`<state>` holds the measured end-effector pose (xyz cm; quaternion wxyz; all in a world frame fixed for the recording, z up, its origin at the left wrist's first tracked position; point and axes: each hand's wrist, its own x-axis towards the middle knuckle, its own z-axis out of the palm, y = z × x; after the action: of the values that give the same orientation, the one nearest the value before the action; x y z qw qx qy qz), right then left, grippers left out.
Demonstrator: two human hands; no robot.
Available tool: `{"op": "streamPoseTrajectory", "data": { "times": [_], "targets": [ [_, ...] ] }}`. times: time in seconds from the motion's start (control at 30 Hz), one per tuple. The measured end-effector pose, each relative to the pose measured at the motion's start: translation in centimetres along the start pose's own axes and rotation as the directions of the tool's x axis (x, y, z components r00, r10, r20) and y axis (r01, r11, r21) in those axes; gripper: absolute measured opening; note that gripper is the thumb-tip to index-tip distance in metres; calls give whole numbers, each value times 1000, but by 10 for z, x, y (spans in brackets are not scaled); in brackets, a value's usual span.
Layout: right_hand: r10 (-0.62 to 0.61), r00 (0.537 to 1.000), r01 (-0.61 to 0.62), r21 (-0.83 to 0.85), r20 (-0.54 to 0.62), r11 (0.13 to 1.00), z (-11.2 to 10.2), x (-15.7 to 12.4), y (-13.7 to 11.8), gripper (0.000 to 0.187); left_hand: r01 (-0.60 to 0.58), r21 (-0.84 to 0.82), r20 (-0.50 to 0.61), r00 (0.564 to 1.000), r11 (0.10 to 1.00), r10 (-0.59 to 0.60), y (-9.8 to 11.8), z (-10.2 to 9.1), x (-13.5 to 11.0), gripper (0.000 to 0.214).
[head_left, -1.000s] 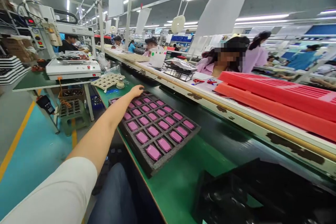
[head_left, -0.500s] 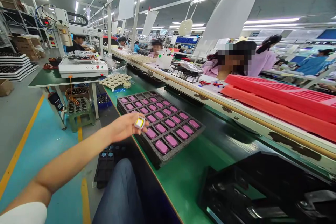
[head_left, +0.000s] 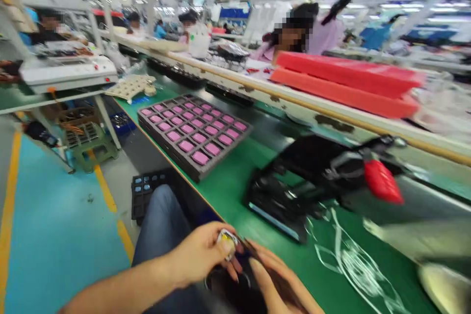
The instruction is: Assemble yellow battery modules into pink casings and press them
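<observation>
At the bottom of the head view, your left hand [head_left: 198, 255] pinches a small square yellow-and-white part [head_left: 228, 244] between thumb and fingertips, just above a dark, blurred object [head_left: 235, 284]. Your right hand [head_left: 279, 279] lies curled beside that object, its grip impossible to confirm. The part appears light, stiff and possibly fragile; take hold by its edges, keeping pressure off the yellow face. Past your blue denim knee [head_left: 162, 221], a black tray of blue-topped pieces [head_left: 145, 196] sits below the green bench top [head_left: 235, 196]. On that bench lie a black foam tray of pink rectangular parts [head_left: 195, 169] and a black device with a red end [head_left: 294, 167]. Red foam blocks [head_left: 346, 83] lie farther off.
</observation>
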<state>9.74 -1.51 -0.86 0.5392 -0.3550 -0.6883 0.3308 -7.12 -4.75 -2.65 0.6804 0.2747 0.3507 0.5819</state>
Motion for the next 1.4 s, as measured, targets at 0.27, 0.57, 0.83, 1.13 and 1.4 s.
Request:
{"op": "streamPoseTrajectory", "data": {
  "times": [0.27,0.57,0.83,1.13,1.4],
  "targets": [
    [-284,952,288,-21,117,957,-1,-16,1,39,92,134,-82,993,987,-82,38,29,-24,58],
    [-259,960,258,18,109,966,-12,-17,5,40,101,250,-107,991,963,-76,25,34,-19,65],
    [-358,919,367,-28,166,930,-15,-21,13,46,139,184,-116,986,973,-119,24,32,-15,65],
    [-230,971,233,40,-58,972,-6,-33,19,45,254,-166,26,967,953,-253,24,27,-11,43],
    [-34,911,77,89,-412,993,-33,-43,14,27,303,-169,-125,937,938,-325,18,25,-1,38]
  ]
}}
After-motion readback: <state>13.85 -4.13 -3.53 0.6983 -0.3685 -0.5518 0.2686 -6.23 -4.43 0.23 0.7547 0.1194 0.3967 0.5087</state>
